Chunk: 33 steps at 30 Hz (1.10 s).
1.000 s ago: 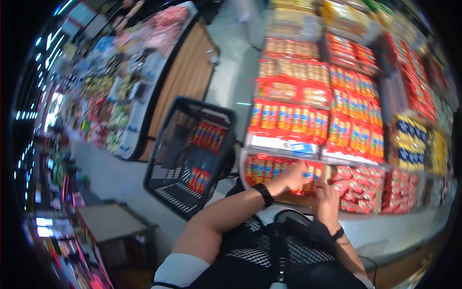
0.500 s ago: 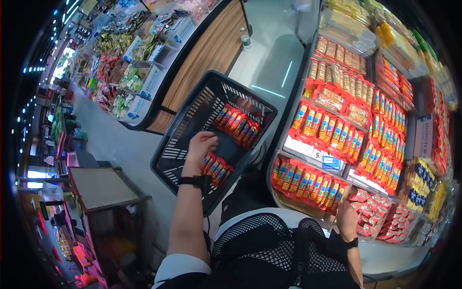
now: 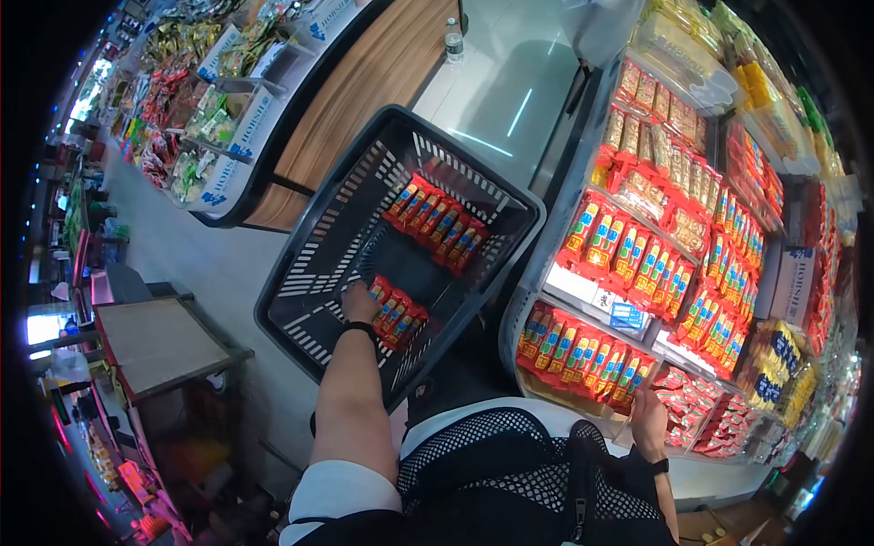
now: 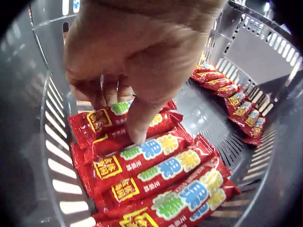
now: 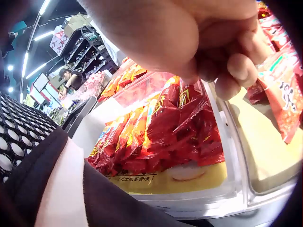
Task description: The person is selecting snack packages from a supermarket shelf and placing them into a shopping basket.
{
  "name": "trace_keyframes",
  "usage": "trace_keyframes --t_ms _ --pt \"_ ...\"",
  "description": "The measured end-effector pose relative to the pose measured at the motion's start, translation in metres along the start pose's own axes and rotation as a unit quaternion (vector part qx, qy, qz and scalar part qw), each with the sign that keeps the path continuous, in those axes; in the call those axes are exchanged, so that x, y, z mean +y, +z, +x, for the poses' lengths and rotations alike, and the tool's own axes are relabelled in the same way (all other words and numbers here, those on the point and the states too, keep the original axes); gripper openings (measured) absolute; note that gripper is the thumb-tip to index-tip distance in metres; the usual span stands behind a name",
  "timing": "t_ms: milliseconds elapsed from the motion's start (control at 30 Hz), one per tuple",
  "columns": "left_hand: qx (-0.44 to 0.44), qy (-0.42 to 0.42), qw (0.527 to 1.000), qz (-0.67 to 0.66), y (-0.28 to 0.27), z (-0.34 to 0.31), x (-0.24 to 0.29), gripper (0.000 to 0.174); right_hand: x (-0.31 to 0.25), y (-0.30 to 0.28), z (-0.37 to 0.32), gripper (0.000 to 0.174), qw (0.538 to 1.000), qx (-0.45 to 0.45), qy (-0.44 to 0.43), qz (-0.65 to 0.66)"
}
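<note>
Shop aisle, by the look of it. Got the left hand (image 3: pixel 360 303) down inside a black basket (image 3: pixel 300 273), fingers (image 4: pixel 111 92) curled over a bunch of red snack bars (image 4: pixel 156 175) on the slotted bottom, thumb tip pressed onto one wrapper. Can't tell whether really pinching a bar or just resting on top. Beyond that hand, toward the far wall of the basket, a second row of bars (image 3: pixel 437 226), well apart from the first bunch.

Then the right hand (image 3: pixel 648 420) over at the front lip of a low shelf bin (image 5: pixel 199 196), curled in on itself with nothing inside. Just beside those knuckles, more red packs (image 5: pixel 165 127) leaning together behind the clear plastic front. Above that hand, tier after tier of shelves (image 3: pixel 674 209) crammed with red and yellow packets.

Grey polished floor (image 3: pixel 510 100) beyond the basket, with a strip of ceiling light mirrored in it. Out past the left hand, a wood-sided display island (image 3: pixel 364 100) heaped with bagged snacks, plus a small brown-topped table (image 3: pixel 150 344) nearer the left elbow. Also a water bottle (image 3: pixel 452 41) standing on the floor by the island's end.
</note>
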State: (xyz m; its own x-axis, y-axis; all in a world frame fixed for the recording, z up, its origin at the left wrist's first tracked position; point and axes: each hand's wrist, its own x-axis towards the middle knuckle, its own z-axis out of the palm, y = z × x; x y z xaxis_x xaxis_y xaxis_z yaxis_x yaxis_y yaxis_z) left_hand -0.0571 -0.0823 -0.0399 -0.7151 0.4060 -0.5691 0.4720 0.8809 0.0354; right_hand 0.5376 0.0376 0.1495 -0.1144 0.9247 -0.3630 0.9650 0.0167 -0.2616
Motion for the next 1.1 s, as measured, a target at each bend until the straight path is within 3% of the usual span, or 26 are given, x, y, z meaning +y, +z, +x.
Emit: trace_keyframes --t_ms 133,200,300,433,500,600,667,733,800,933,1000,1100 --pt "-0.032 0.032 0.999 -0.009 -0.003 0.015 -0.009 0.059 0.001 0.003 0.001 0.033 1.000 -0.003 0.001 -0.011" --pt "-0.004 0.039 0.999 -0.026 0.004 0.013 -0.013 0.053 0.005 0.005 0.002 0.033 1.000 -0.002 -0.001 -0.018" --pt "-0.072 0.035 0.994 -0.071 0.002 0.012 -0.014 0.047 0.005 0.006 0.000 0.034 1.000 0.006 -0.003 -0.022" --pt "-0.070 0.050 0.996 -0.038 -0.004 0.011 -0.018 0.046 -0.003 0.004 0.001 0.031 1.000 0.010 0.006 -0.016" --pt "0.004 0.057 0.997 -0.056 -0.006 0.008 -0.022 0.044 -0.012 -0.002 -0.001 0.029 0.999 -0.005 0.031 -0.035" --pt "0.056 0.088 0.970 -0.220 -0.048 -0.009 -0.005 0.044 -0.014 -0.004 -0.001 0.027 0.999 -0.019 0.021 -0.036" --pt "0.088 0.118 0.918 -0.367 -0.070 -0.018 0.010 0.029 -0.020 -0.009 -0.004 0.028 1.000 -0.004 0.015 -0.015" --pt "0.004 0.151 0.828 -0.540 -0.114 -0.074 0.050 0.021 -0.022 -0.011 -0.003 0.029 0.998 -0.023 0.013 -0.059" --pt "-0.069 0.194 0.783 -0.588 -0.143 -0.130 0.093 0.022 -0.017 -0.008 -0.004 0.029 0.999 -0.010 -0.008 -0.039" --pt "-0.230 0.300 0.796 -0.474 -0.146 -0.221 0.177 0.029 -0.009 -0.003 -0.010 0.028 0.999 0.034 -0.017 -0.010" --pt "-0.339 0.354 0.752 -0.441 -0.121 -0.259 0.215 0.034 -0.033 -0.025 -0.019 0.024 0.996 0.081 -0.045 0.011" --pt "-0.421 0.377 0.741 -0.362 -0.058 -0.283 0.257 0.039 -0.062 -0.044 -0.031 0.031 0.969 0.093 -0.183 0.138"
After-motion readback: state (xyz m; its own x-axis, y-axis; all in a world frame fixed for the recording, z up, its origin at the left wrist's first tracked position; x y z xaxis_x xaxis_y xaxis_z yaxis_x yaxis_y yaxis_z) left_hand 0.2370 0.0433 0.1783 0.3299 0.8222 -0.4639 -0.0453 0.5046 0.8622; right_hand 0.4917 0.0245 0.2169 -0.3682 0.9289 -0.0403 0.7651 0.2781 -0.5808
